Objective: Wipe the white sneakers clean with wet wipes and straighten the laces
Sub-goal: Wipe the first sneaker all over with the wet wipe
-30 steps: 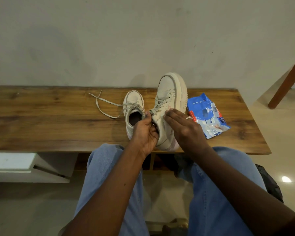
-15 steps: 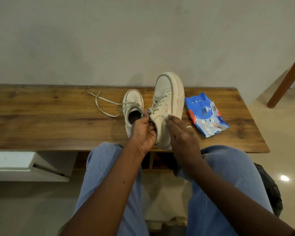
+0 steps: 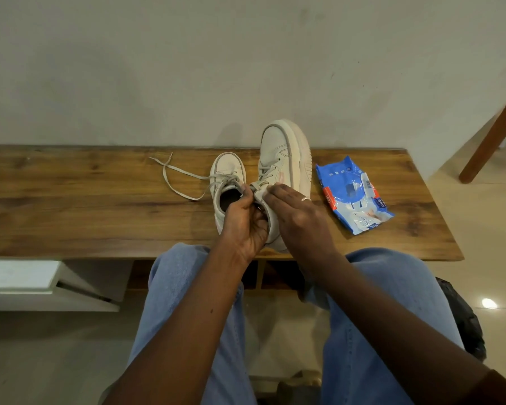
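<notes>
The left hand [image 3: 246,222] grips the collar of the raised sneaker [image 3: 287,159] on the worktop [image 3: 70,206]; the right hand [image 3: 300,214] presses straight fingers on its side. The wipes pack [image 3: 354,197] lies nearby.

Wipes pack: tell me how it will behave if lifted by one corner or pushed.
The wipes pack looks like soft film, crumpled at its near end, so it would probably sag, not stay stiff. Its glossy wrap may be slippery. Lying flat on the bench, it should slide if pushed, not roll.
</notes>
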